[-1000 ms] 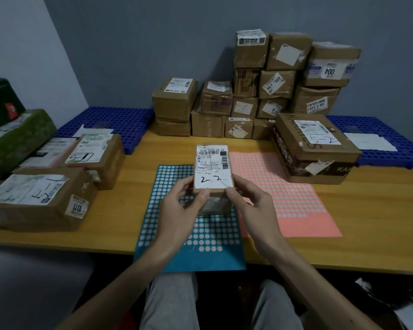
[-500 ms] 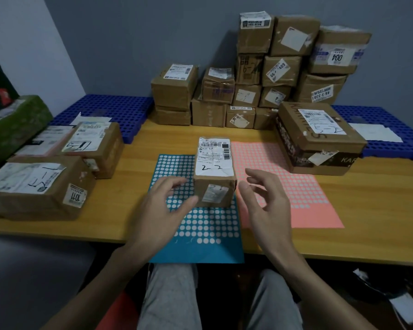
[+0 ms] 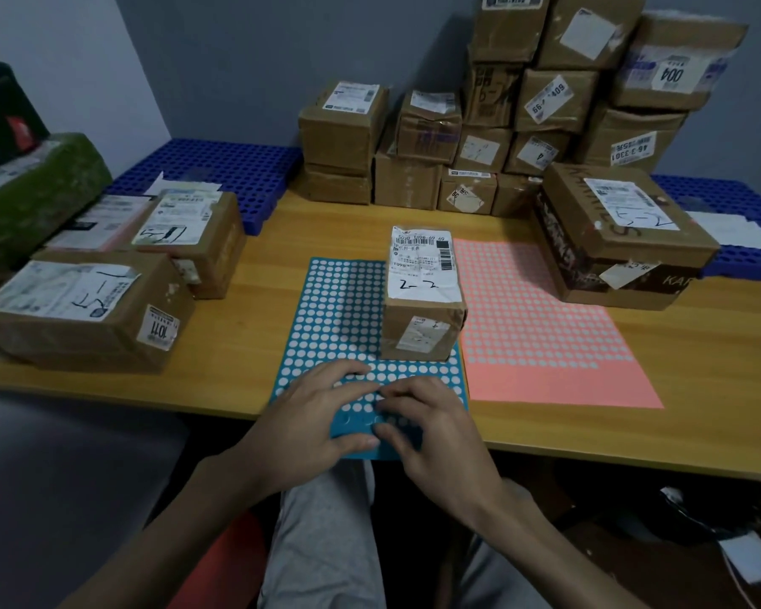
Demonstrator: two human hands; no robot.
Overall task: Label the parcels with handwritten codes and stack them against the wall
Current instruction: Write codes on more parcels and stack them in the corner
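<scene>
A wooden tabletop (image 3: 699, 389) holds a stack of parcels (image 3: 554, 94) against the wall — other coded parcels (image 3: 75, 309) wait unstacked. The parcel marked 2-2 (image 3: 422, 292) stands on a blue sticker sheet (image 3: 339, 309), code written. The left hand (image 3: 317, 415) presses the sheet with straight fingers, and the right hand (image 3: 436, 432) curls its fingers over a dot — grip unclear.

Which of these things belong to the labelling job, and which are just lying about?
Job: parcel marked 2-2; blue sticker sheet, with left hand and right hand on it; parcels stacked at the wall.
Lying about: green package; white paper on blue mat.
</scene>
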